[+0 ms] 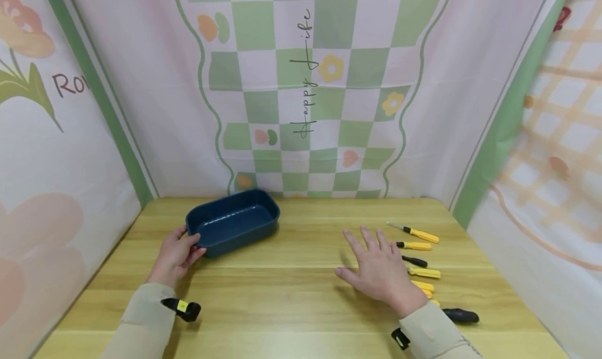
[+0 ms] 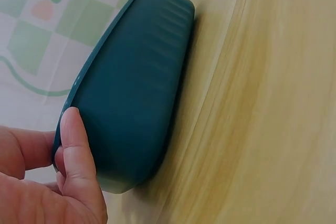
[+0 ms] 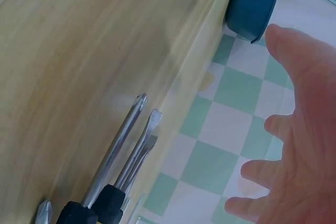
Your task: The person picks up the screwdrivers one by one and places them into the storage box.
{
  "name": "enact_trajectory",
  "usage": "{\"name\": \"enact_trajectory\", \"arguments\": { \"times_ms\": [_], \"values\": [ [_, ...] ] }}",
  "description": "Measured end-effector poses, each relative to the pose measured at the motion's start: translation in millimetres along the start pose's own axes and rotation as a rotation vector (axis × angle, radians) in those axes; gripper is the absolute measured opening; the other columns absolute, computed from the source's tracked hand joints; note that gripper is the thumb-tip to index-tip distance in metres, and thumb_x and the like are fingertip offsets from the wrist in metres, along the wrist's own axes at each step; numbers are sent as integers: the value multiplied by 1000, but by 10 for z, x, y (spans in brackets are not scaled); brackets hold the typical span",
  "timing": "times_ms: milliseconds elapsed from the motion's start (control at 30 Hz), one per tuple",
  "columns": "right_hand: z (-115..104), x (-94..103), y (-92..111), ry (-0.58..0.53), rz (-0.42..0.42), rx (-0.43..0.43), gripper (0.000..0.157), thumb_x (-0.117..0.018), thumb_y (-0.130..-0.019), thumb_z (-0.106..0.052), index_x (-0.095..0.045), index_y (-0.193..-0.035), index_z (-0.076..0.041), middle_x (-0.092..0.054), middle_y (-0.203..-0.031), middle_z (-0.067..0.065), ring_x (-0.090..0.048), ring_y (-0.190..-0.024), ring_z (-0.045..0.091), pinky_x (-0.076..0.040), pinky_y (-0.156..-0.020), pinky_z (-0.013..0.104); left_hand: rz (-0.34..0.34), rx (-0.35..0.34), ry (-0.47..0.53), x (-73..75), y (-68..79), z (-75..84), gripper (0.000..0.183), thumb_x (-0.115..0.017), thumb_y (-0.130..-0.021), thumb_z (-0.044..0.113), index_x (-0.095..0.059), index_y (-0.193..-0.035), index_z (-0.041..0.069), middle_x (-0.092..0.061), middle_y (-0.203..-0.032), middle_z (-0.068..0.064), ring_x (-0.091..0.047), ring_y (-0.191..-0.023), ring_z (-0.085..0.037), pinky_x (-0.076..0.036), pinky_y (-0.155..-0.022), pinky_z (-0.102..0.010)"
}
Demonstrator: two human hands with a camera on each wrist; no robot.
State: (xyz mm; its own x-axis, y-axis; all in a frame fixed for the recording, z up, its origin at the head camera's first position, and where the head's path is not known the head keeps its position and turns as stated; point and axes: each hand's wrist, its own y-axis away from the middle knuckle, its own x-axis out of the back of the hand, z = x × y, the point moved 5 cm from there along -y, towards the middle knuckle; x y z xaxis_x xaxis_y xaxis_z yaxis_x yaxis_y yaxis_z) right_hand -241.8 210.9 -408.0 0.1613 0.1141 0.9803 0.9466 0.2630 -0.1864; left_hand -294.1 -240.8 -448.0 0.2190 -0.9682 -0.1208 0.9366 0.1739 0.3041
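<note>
Saw pale back cloth (image 1: 324, 103), printed with green-and-white checks, small flowers (image 1: 331, 59) and wavy green border; read "Happy Life" lettering (image 1: 305, 97) running sideways up it. Found left cloth wall (image 1: 37, 160) showing large orange-pink flower (image 1: 28, 37), right cloth wall (image 1: 559, 139) showing peach lattice, both edged in green. Noted light wood-grain table (image 1: 291, 301) standing before back cloth, lit softly, with faint sheen near front.

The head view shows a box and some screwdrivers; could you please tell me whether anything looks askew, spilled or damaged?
Only the box looks odd: it sits askew to the back edge of the table, right end farther back, while the left hand holds its left end. I see nothing spilled or damaged.
</note>
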Motion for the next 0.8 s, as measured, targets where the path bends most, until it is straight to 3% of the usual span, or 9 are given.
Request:
{"name": "enact_trajectory", "arguments": {
  "times_ms": [667, 800],
  "values": [
    [132, 68, 90, 2, -25, -23, 88, -62, -93, -70, -33, -164, -25, -33, -165, 25, -30, -147, 59, -31, -107, 83, -121, -32, -87, -223, 180, -9, 70, -51, -109, 8, -12, -168, 8, -62, -100, -7, -61, -62, -4, -60, -64, -18],
    [183, 99, 125, 4, -28, -24, 91, -56, -93, -76, -34, -164, -25, -35, -164, 24, -32, -146, 59, -33, -106, 83, -138, -40, -102, -261, 200, -24, 69, -50, -109, 8, -14, -167, 7, -63, -97, -7, -61, -62, -5, -60, -64, -19]
  ]
}}
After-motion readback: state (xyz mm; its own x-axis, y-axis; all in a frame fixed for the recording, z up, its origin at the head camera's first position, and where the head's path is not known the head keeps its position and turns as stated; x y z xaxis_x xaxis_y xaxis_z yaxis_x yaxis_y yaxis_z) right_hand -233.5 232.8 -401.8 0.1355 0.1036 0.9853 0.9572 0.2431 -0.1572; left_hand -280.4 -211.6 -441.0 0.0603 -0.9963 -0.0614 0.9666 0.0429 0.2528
